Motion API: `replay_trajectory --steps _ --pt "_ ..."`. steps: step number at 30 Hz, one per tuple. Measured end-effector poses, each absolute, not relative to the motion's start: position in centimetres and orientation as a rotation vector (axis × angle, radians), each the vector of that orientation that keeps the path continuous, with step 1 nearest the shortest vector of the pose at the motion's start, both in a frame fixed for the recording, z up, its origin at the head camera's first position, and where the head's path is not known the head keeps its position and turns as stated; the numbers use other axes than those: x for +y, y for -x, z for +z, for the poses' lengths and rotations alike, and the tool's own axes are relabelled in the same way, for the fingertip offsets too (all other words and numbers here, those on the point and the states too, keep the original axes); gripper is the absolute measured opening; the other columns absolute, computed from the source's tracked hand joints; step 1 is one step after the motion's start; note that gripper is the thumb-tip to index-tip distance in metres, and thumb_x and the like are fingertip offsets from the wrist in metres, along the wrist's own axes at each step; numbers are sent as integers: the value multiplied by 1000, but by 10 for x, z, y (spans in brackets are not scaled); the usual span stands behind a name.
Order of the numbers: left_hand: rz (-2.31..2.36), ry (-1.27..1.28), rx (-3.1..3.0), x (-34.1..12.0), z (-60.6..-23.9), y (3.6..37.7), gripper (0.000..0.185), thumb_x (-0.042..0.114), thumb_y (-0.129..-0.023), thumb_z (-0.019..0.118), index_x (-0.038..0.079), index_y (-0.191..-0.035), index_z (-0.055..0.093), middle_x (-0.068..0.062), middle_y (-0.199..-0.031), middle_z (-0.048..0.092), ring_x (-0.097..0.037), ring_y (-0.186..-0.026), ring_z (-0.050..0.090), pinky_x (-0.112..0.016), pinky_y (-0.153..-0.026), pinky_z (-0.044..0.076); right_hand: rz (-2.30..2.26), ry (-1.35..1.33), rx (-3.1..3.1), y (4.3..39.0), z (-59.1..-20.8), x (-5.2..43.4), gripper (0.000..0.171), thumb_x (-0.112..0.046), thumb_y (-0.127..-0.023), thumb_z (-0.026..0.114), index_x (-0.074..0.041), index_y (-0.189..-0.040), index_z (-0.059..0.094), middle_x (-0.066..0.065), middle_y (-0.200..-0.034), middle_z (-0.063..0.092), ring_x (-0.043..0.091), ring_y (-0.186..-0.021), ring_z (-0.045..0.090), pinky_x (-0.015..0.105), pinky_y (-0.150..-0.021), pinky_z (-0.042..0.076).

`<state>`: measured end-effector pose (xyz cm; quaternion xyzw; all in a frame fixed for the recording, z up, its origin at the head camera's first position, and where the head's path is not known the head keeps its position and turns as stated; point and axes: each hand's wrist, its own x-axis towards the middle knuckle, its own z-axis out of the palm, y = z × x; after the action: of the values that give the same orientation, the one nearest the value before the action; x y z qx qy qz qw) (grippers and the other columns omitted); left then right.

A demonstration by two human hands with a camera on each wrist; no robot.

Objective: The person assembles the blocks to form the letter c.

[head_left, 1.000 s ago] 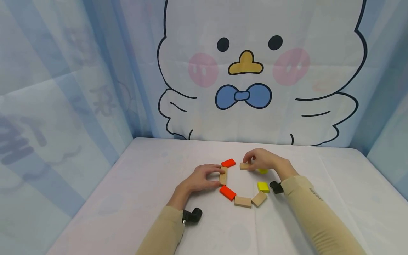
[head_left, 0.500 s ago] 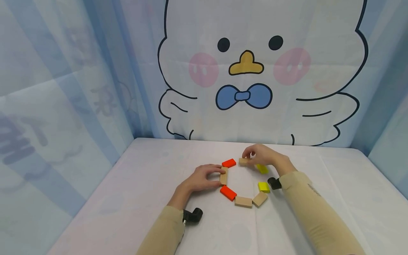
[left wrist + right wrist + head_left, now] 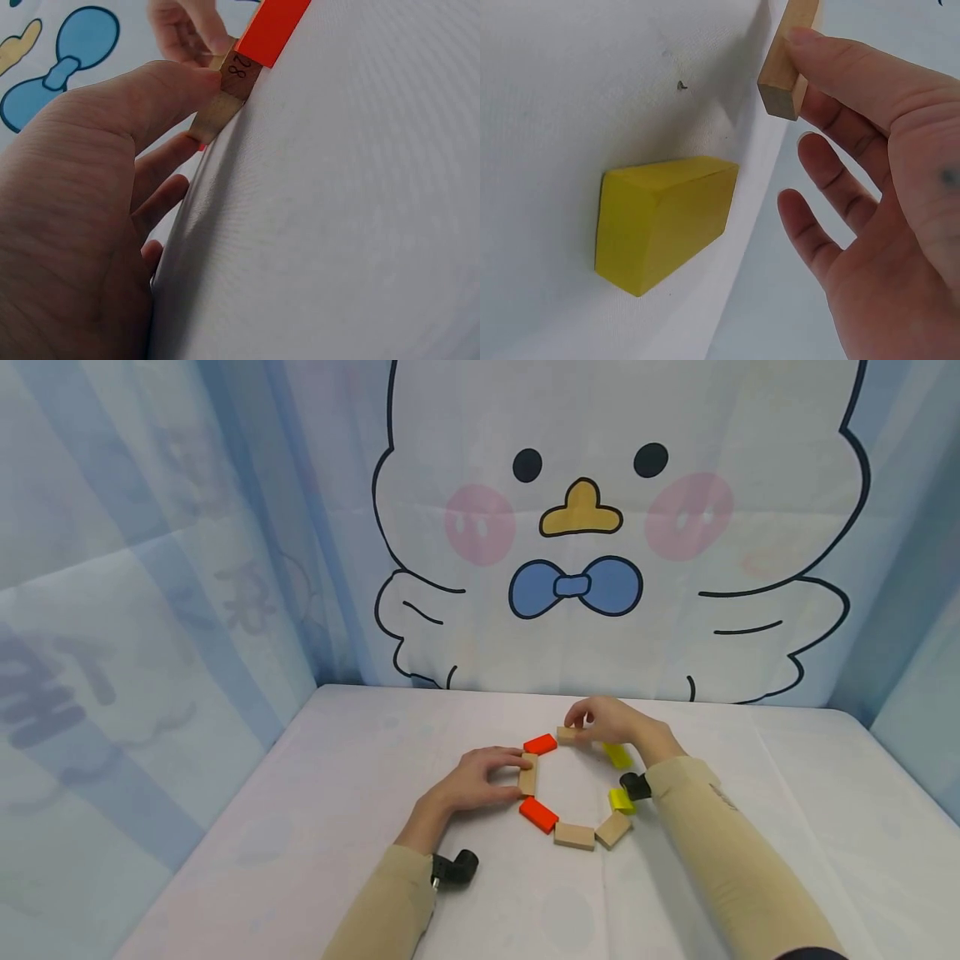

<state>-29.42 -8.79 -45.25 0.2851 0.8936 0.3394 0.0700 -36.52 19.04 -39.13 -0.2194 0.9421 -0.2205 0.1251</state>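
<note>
Small wooden blocks, some red, yellow and plain, form a rough ring on the table. My left hand (image 3: 476, 778) grips a plain block (image 3: 528, 779) on the ring's left side, thumb and index finger at its ends; "28" is marked on it in the left wrist view. At the far side, my right hand (image 3: 611, 720) pinches another plain block (image 3: 784, 71) between thumb and index finger, its other fingers spread loosely. That block's left end lies close to a red block (image 3: 541, 744). A yellow block (image 3: 690, 217) sits just nearer than the right hand.
A second red block (image 3: 538, 815), two plain blocks (image 3: 574, 837) (image 3: 613, 831) and another yellow block (image 3: 621, 800) make up the near side. A black wrist camera (image 3: 636, 786) partly overlaps that yellow block. Behind the table (image 3: 300, 827) hangs a cartoon-printed curtain (image 3: 577, 643).
My right hand has moved left and away with the plain block, bringing it closer to the far red block. More of the far yellow block shows now. The left hand stays put.
</note>
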Motion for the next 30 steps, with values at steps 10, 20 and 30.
replay_trajectory --steps 10,20,30 --pt "1022 -859 2685 -87 -452 294 41 34 -92 71 24 -133 68 3 -148 52 -21 -141 40 -53 -117 23 -667 619 2726 365 -392 188 20 -8 -93 72 -10 -113 71 4 -97 62 25 -92 53 35 -81 49" --pt "1019 -831 2688 -86 -450 293 43 35 -92 71 25 -133 68 3 -149 52 -21 -142 39 -53 -117 23 -693 596 2708 363 -393 185 19 -11 -92 74 -10 -111 71 5 -95 61 24 -87 52 32 -74 48" --pt "1030 -827 2680 -87 -450 291 42 33 -92 71 24 -133 68 2 -149 52 -22 -141 39 -53 -117 24 -717 570 2697 366 -398 184 20 -10 -92 75 -11 -111 70 5 -96 61 23 -86 53 31 -74 50"
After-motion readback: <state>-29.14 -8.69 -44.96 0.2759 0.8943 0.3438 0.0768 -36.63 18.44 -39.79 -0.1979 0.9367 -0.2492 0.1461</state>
